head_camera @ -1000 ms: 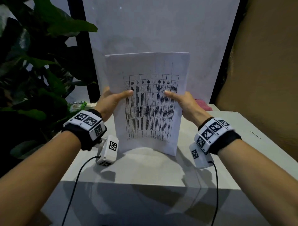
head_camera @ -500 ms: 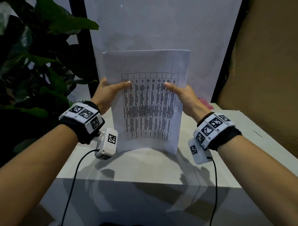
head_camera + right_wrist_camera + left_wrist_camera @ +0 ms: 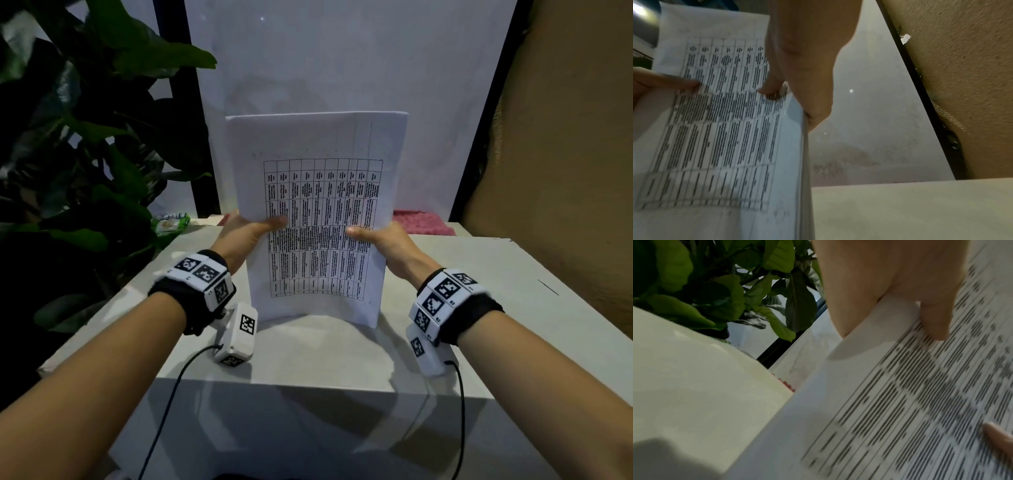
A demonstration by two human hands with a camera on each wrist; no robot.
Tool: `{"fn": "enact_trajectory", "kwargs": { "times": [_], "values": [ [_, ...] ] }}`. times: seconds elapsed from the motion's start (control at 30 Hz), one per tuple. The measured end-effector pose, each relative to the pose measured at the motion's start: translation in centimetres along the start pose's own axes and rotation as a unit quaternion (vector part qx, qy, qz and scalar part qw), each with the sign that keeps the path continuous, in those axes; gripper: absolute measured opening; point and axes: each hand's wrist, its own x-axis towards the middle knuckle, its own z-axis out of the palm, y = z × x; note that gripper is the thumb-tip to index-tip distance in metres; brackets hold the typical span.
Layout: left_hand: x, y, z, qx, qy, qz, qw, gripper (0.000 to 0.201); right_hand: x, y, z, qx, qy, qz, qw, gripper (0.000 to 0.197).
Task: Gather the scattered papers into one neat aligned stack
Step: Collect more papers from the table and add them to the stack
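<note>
White table (image 3: 479,291), stack of papers (image 3: 318,212) standing upright with its bottom edge on it, pink cloth (image 3: 421,222) at back edge, green packet (image 3: 171,222) at back left corner

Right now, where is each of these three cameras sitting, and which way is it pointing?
Head: worn on the head, looking forward and down at the upright paper stack on the white table; both forearms, left hand and right hand show.
Left wrist: looks along the left hand, thumb on the printed sheet; plant beyond.
Right wrist: looks along the right hand up the stack's edge; wall behind.
All three share the stack.
</note>
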Motion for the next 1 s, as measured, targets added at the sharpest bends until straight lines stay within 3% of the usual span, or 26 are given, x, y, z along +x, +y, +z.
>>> {"fn": "enact_trajectory", "kwargs": {
  "times": [0.13,0.23,0.33,0.43,0.47,0.57,0.7,0.77,0.8,0.83,0.87,0.93,1.0],
  "values": [
    [-1.1,-3.4,0.3,0.017,-0.016,-0.024,0.999,0.041,-0.3,2.6,0.3,-0.065,-0.032,0.044,0.996,0.025],
    [-2.2,-5.7,0.2,0.04,-0.04,-0.056,0.997,0.027,-0.1,4.8,0.2,-0.132,-0.026,0.094,0.986,0.042],
    [-2.3,-6.7,-0.5,0.059,-0.081,-0.058,0.993,0.03,-1.0,4.1,0.6,-0.133,-0.029,0.122,0.983,0.022],
    [-1.1,-6.5,-1.8,0.127,-0.059,-0.065,0.988,0.017,0.2,3.7,0.9,-0.172,-0.019,0.123,0.977,0.043],
    [-0.6,-6.3,-2.4,0.149,-0.046,-0.07,0.985,0.015,0.6,3.3,1.3,-0.183,-0.033,0.122,0.975,0.041],
    [0.4,-6.2,-4.3,0.161,-0.015,-0.095,0.982,0.026,2.5,4.3,2.7,-0.111,-0.061,0.099,0.987,0.017],
    [0.8,-7.9,-7.7,0.167,0.023,-0.223,0.96,0.045,2.9,5.4,6.2,-0.09,-0.076,0.154,0.981,0.025],
    [0.9,-9.4,-9.1,0.251,0.034,-0.294,0.921,0.059,2.7,5.6,8.0,-0.075,-0.106,0.213,0.969,0.021],
    [0.8,-9.9,-9.6,0.322,0.031,-0.316,0.892,0.06,3.1,6.0,8.8,-0.111,-0.117,0.232,0.959,0.034],
    [0.7,-10.4,-9.9,0.376,0.025,-0.328,0.866,0.057,3.3,5.9,9.4,-0.15,-0.136,0.249,0.947,0.047],
    [0.8,-10.8,-10.2,0.397,0.028,-0.327,0.857,0.049,3.3,5.6,9.9,-0.148,-0.145,0.287,0.935,0.046],
    [1.2,-11.2,-10.3,0.363,0.044,-0.324,0.872,0.038,3.6,5.5,10.5,-0.209,-0.146,0.293,0.922,0.015],
    [1.5,-11.5,-10.4,0.333,0.053,-0.315,0.887,0.056,4.2,5.8,10.7,-0.265,-0.134,0.281,0.913,0.041]
  ]
}}
